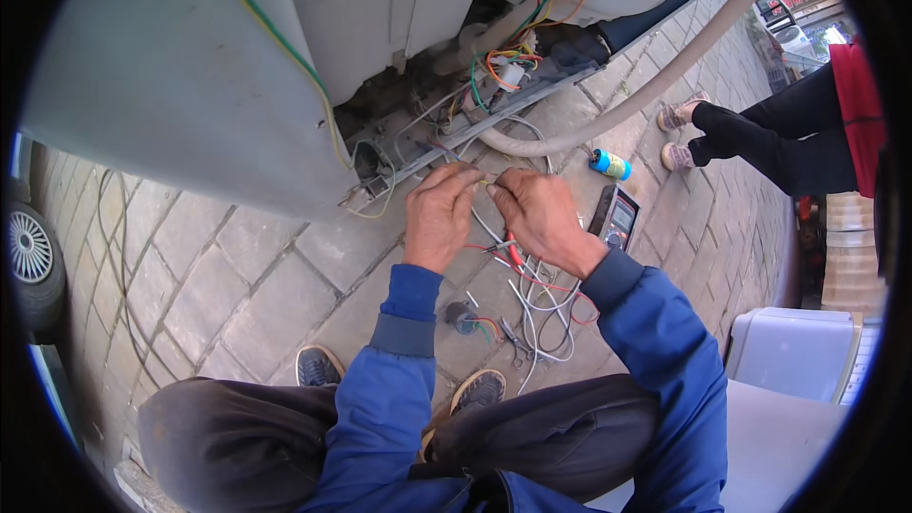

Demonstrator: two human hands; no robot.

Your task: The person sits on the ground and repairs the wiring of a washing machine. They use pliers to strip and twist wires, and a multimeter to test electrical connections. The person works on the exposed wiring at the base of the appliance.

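Observation:
My left hand (pixel 439 218) and my right hand (pixel 537 218) are close together with fingers pinched on a thin yellow wire (pixel 484 181), just below the open base of a white appliance (pixel 190 66) with exposed coloured wiring (pixel 503 71). A red-handled tool (pixel 514 255), partly hidden, is under my right hand among loose white, red and dark wires (pixel 560 309). A digital multimeter (pixel 619 220) lies right of my right hand, and a blue cylinder (pixel 610 163) lies above it. A small grey cylinder with wires (pixel 461 319) and scissor-like metal tools (pixel 518 342) are nearer my feet.
Another person (pixel 788 128) in dark trousers and a red top is at the right on the paving (pixel 256 294). A thick pale hose (pixel 655 85) runs from the appliance. A wheel (pixel 33 256) is at the far left, a pale bin-like object (pixel 788 351) at the lower right.

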